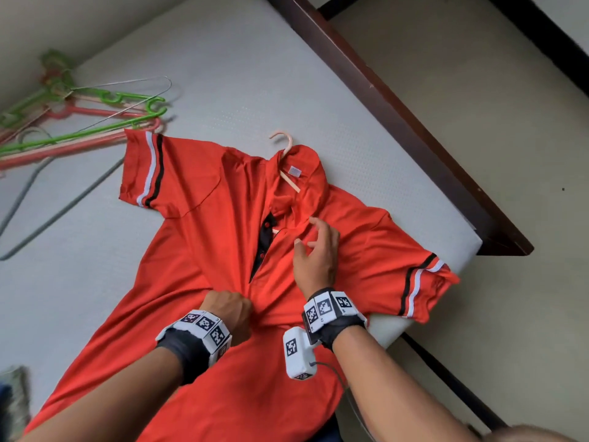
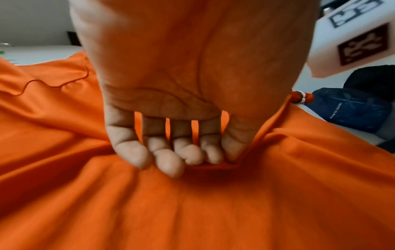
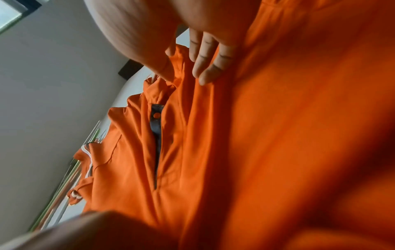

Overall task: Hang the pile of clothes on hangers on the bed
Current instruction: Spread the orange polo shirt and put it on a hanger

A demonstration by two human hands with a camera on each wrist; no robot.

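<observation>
An orange polo shirt (image 1: 204, 237) with a black placket and striped sleeves lies face up on the white mattress (image 1: 242, 74). A pale pink hanger (image 1: 284, 148) sits inside its collar, with the hook poking out above. My left hand (image 1: 232, 311) grips a bunched fold of the shirt front below the placket; in the left wrist view the fingers (image 2: 169, 157) curl and pinch the orange shirt (image 2: 213, 203). My right hand (image 1: 314, 247) hovers with loosely spread fingers beside the collar, holding nothing. In the right wrist view the fingertips (image 3: 205, 71) touch the orange shirt (image 3: 278, 135) near the collar.
A heap of green, pink and wire hangers (image 1: 79, 122) lies at the mattress's far left. A grey hanger (image 1: 38, 215) lies nearer. The dark wooden bed frame (image 1: 398, 119) borders the right side, with tiled floor (image 1: 478, 90) beyond. A dark blue garment (image 2: 352, 110) lies off to the right.
</observation>
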